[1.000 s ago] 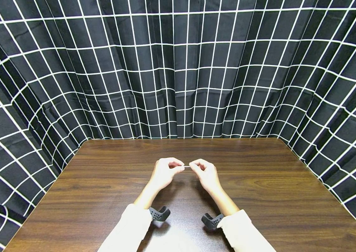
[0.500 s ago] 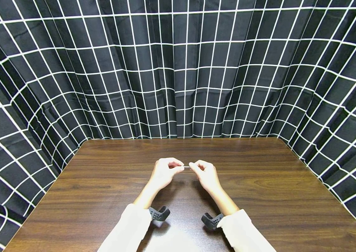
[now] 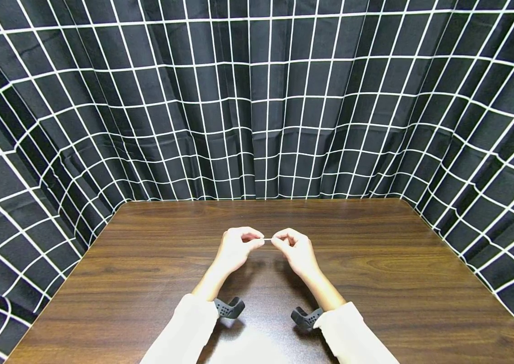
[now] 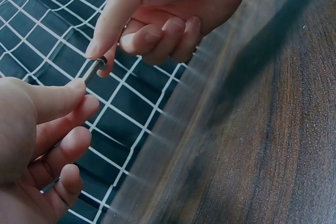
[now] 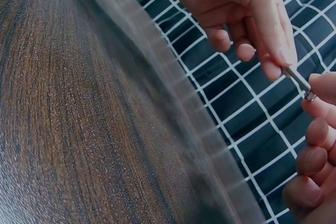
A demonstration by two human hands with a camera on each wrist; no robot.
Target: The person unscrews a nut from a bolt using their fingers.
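Between the two hands, above the table, runs a thin metal bolt with a wider, nut-like end. My left hand pinches the plain end of its shank between thumb and forefinger. At the wider end, my right hand has its thumb and forefinger on either side, pinching it. The left wrist view shows the bolt slanting up from the left thumb to the right fingertips. In the right wrist view the bolt's wider end sits at the right fingertips, partly covered. The other fingers of both hands are loosely curled.
A brown wood-grain table lies beneath the hands. Behind it and along both sides hangs a dark curtain with a white grid. Dark perforated bands stick out at both wrists, by the white sleeves.
Both hands and the bolt have shifted very slightly up and to the left in the head view. The pinch of each hand looks the same.
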